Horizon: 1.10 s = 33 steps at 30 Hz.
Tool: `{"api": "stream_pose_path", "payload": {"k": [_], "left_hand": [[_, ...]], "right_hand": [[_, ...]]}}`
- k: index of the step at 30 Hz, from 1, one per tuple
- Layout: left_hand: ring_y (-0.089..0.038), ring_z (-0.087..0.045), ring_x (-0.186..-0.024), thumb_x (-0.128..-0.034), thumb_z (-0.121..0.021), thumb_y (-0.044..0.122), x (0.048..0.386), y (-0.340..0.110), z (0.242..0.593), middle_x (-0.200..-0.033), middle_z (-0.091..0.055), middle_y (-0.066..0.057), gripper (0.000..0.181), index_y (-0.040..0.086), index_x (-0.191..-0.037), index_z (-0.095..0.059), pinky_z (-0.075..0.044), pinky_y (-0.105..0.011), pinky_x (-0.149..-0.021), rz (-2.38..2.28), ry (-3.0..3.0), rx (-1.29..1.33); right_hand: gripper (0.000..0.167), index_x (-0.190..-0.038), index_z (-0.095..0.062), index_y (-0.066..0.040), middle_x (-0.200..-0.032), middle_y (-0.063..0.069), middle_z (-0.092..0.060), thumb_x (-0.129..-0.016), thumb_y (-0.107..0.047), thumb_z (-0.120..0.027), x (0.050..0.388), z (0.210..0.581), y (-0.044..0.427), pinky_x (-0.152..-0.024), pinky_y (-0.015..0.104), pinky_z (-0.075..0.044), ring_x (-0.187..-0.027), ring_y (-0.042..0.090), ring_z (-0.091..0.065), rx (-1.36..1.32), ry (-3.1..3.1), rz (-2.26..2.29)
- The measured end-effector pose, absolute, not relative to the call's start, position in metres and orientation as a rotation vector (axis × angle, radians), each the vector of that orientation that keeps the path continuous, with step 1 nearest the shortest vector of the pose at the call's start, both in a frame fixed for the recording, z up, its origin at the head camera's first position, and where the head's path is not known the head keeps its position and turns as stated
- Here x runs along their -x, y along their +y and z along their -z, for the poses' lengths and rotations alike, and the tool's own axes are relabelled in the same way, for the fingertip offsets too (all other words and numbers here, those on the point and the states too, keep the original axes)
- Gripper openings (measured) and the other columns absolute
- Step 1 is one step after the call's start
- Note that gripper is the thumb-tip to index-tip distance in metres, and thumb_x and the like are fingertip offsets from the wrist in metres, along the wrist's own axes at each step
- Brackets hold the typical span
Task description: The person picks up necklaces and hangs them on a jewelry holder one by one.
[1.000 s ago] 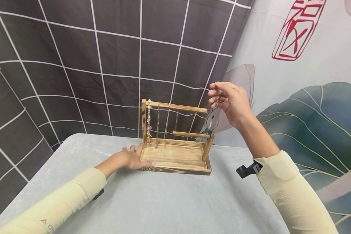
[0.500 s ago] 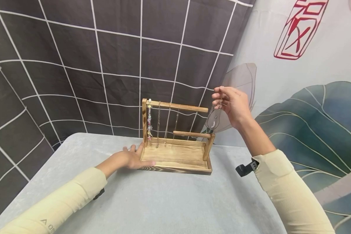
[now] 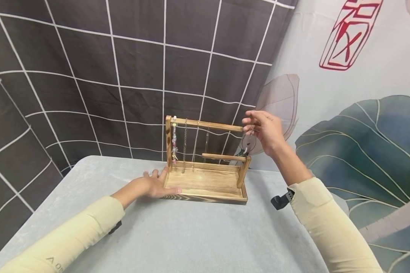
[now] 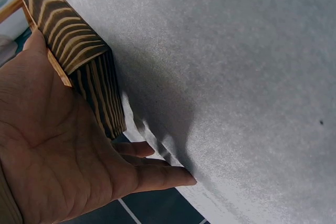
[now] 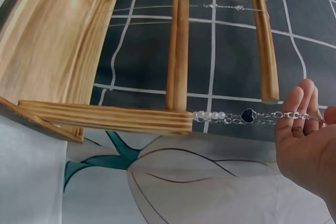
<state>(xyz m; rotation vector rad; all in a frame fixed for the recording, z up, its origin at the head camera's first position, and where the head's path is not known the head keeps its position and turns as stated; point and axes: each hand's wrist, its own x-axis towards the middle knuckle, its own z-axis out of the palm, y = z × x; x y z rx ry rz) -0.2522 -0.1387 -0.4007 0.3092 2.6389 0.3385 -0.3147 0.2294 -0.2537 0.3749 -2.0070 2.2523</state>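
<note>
My right hand pinches a silver chain bracelet by one end, to the right of the upper bar of a wooden jewelry stand. The bracelet carries a black heart charm and white beads. In the right wrist view its beaded end appears beside the end of the short lower bar; contact cannot be made out. My left hand rests against the stand's left front corner, thumb along the front rim and fingers stretched out past the side.
From the upper bar hang a colorful beaded strand, a thicker chain and thinner chains. The stand's tray floor lies below them on a gray-covered table. A dark grid curtain hangs close behind.
My right hand has come down and, in the last half second, a little left, lowering the bracelet toward the short bar's end. My left hand and the stand stay put.
</note>
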Motion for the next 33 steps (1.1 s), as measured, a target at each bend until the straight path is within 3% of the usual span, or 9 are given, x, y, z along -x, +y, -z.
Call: {"api": "stream_pose_path", "payload": {"k": [7,13,22,33], "left_hand": [[-0.08,-0.012,-0.16,-0.1014,-0.041,0.093,0.253,-0.138,0.4,-0.179,-0.011,-0.047,0.129,0.001,-0.18,0.005,-0.022,-0.09,-0.128,-0.332,2.646,-0.321],[-0.08,-0.008,-0.161,-0.0936,-0.037,0.103,0.268,-0.142,0.42,-0.181,-0.007,-0.044,0.138,0.008,-0.181,0.012,-0.019,-0.091,-0.128,-0.314,2.636,-0.314],[-0.08,-0.01,-0.161,-0.0847,-0.036,0.111,0.277,-0.148,0.438,-0.181,-0.011,-0.044,0.149,0.006,-0.181,0.009,-0.018,-0.092,-0.127,-0.327,2.672,-0.314],[-0.079,-0.008,-0.162,-0.0895,-0.036,0.107,0.266,-0.142,0.419,-0.182,-0.008,-0.044,0.144,0.005,-0.18,0.01,-0.016,-0.09,-0.13,-0.329,2.649,-0.314]], "right_hand": [[0.028,-0.132,-0.064,0.007,-0.087,-0.003,-0.084,-0.12,-0.016,-0.053,0.313,0.258,0.222,-0.068,0.021,-0.065,-0.07,0.009,-0.078,-0.372,-2.06,-2.245],[0.034,-0.141,-0.059,0.009,-0.089,-0.003,-0.085,-0.12,-0.015,-0.051,0.311,0.264,0.215,-0.073,0.023,-0.068,-0.074,0.01,-0.082,-0.364,-2.078,-2.269],[0.042,-0.145,-0.057,0.011,-0.103,-0.002,-0.086,-0.123,-0.023,-0.047,0.309,0.272,0.206,-0.087,0.025,-0.069,-0.093,0.012,-0.085,-0.387,-2.089,-2.319],[0.055,-0.154,-0.05,0.016,-0.109,0.0,-0.086,-0.124,-0.03,-0.042,0.309,0.272,0.194,-0.094,0.027,-0.069,-0.101,0.013,-0.086,-0.404,-2.121,-2.38]]}}
